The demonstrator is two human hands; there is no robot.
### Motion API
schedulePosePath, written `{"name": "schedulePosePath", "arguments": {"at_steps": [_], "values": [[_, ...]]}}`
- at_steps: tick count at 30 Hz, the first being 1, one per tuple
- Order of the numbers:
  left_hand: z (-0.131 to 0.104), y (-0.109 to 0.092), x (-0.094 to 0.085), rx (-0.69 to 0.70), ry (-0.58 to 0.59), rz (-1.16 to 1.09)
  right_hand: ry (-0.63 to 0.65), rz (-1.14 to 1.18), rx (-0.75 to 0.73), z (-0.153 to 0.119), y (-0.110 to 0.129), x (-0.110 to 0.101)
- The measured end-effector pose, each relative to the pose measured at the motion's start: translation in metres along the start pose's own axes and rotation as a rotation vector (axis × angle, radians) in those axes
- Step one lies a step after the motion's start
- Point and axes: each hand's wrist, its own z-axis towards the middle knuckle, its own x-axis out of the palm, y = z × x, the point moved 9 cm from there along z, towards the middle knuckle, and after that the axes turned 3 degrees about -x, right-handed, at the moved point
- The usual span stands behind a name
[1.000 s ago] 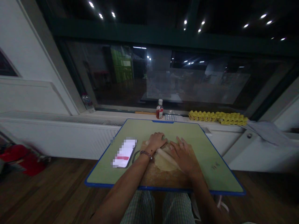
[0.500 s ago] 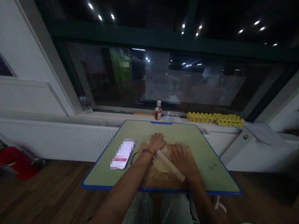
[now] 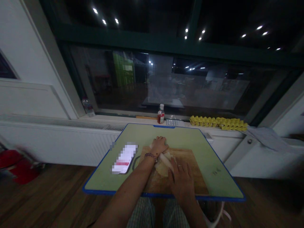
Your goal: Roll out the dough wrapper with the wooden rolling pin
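Observation:
A pale rolling pin [image 3: 166,160] lies slantwise over a flat sheet of dough [image 3: 161,169] on a wooden board [image 3: 198,175]. My left hand [image 3: 159,146] rests over the pin's far end, fingers stretched forward and apart, palm down. Over the near end lies my right hand [image 3: 182,177], its fingers extended flat; that end is hidden beneath it. A beaded bracelet [image 3: 150,155] circles my left wrist. Left of the board, a phone [image 3: 125,158] with a lit, blurred-out screen lies on the green tabletop [image 3: 142,133].
On the windowsill stand a small bottle of red liquid [image 3: 161,114], a yellow egg tray [image 3: 218,123] and a clear bottle [image 3: 88,107]. A dark ring-shaped edge [image 3: 135,163] shows beside my left forearm. A red bin [image 3: 20,166] is on the floor at left.
My right hand has moved left and nearer, from beside the rolling pin onto its near end. The left hand stays at the far end.

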Motion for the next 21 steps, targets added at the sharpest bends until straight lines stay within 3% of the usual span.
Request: {"name": "schedulePosePath", "arguments": {"at_steps": [6, 10, 16, 21], "values": [[-0.014, 0.008, -0.008, -0.051, 0.035, -0.034, 0.116, -0.052, 0.031, 0.022, -0.023, 0.009], [-0.030, 0.007, -0.015, -0.063, 0.028, -0.057, 0.246, -0.087, -0.071, 0.036, -0.036, 0.020], [-0.054, -0.005, -0.024, 0.032, -0.119, -0.056, 0.384, -0.107, -0.291, 0.048, -0.044, 0.048], [-0.061, -0.016, -0.030, 0.088, -0.188, 0.003, 0.493, -0.143, -0.319, 0.058, -0.042, 0.054]]}}
